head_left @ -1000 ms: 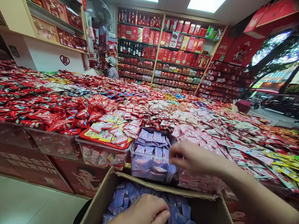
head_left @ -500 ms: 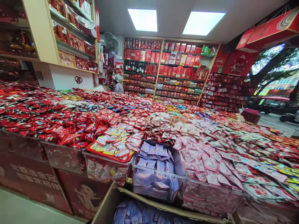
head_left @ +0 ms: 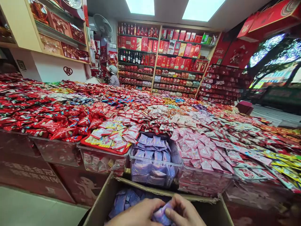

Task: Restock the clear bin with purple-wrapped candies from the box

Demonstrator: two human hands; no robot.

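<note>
Low in the view, my left hand (head_left: 138, 213) and my right hand (head_left: 184, 213) meet over an open cardboard box (head_left: 150, 190). Between their fingers they hold a purple candy packet (head_left: 163, 213), partly covered by the hands; whether there is more than one I cannot tell. More purple packets (head_left: 128, 201) lie inside the box, to the left of and behind my hands. Just beyond the box stands a clear plastic bin (head_left: 156, 163) with rows of the same purple packets (head_left: 150, 153) in it.
Left of the purple bin is a bin with a red-rimmed tray (head_left: 103, 148) of yellow and pink packets. To its right stands a bin of pink packets (head_left: 202, 150). Red packets (head_left: 61, 122) cover the counter's left. A helmeted person (head_left: 113, 76) is near the back shelves (head_left: 160, 56).
Both my hands have come into view over the cardboard box, now holding a purple packet. The view has tipped downward and shows more of the box.
</note>
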